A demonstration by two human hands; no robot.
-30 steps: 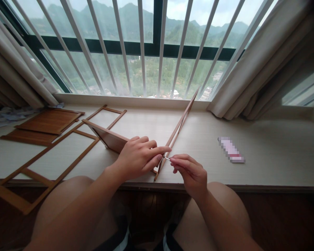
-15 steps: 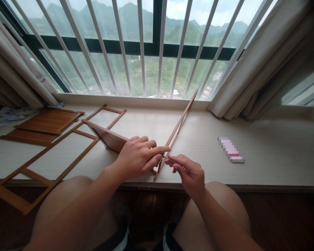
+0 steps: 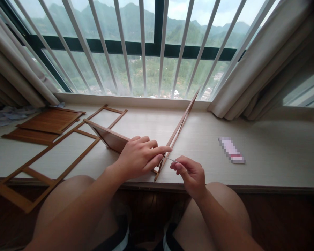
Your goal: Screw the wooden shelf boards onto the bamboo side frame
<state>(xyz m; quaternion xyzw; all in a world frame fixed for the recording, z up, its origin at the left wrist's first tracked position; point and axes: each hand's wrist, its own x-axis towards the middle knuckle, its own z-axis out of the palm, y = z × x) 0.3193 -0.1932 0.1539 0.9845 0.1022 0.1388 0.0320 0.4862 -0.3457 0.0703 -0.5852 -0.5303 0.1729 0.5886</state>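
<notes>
My left hand [image 3: 140, 155] is closed around the corner where a wooden panel [image 3: 110, 137] meets an upright wooden frame [image 3: 181, 123]. Its index finger stretches across the frame's edge, and its thumb lies just below. The panel leans out to the left, and the hand hides its near end. In my right hand [image 3: 191, 172] a thin metal hex key [image 3: 170, 159] is pinched between thumb and fingers. Its tip meets the joint beside my left thumb; the exact contact is too small to make out.
Another wooden frame [image 3: 65, 174] lies at the left, jutting over the front edge of the white sill [image 3: 272, 153]. Slatted wooden panels [image 3: 51, 122] are stacked behind it. A blurred pink item [image 3: 231, 150] lies at the right. Window bars [image 3: 161, 69] and curtains [image 3: 253, 76] bound the back.
My right hand has drawn slightly back to the right, showing more of the hex key's shaft. My left hand keeps its hold on the wood. The whole view has shifted very slightly.
</notes>
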